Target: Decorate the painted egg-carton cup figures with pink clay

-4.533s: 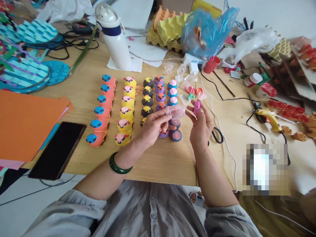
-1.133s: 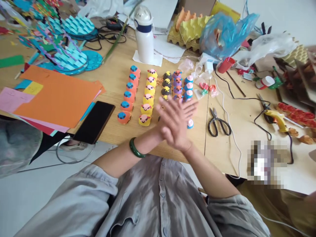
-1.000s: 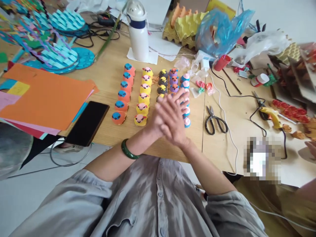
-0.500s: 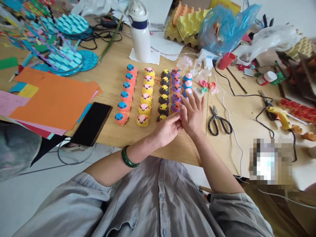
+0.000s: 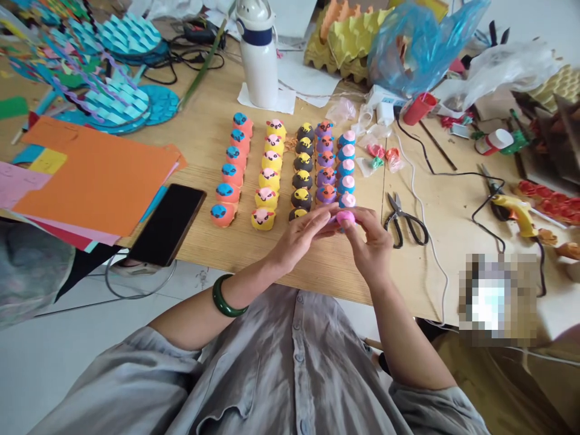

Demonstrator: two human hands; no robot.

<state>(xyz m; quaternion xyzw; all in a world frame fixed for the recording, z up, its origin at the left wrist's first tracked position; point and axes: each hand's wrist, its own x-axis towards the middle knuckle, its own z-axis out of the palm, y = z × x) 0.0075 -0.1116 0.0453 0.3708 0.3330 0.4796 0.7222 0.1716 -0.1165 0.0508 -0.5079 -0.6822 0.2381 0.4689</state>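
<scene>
One smooth, pink, rounded lump [image 5: 345, 218]; right fingertips [image 5: 348, 223] beneath.

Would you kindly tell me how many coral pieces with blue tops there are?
6 coral pieces, in one line left of the yellow row, running from beside the phone towards the flask; none looks hidden.

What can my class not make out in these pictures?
- Near end of the purple row: head view, behind the left hand.
- Part of the pink lump: head view, behind the thumb of the right hand.
- Top of the white bottle: head view, cut off by the top edge.
- Whatever the blocky patch covers: head view, blurred.
</scene>
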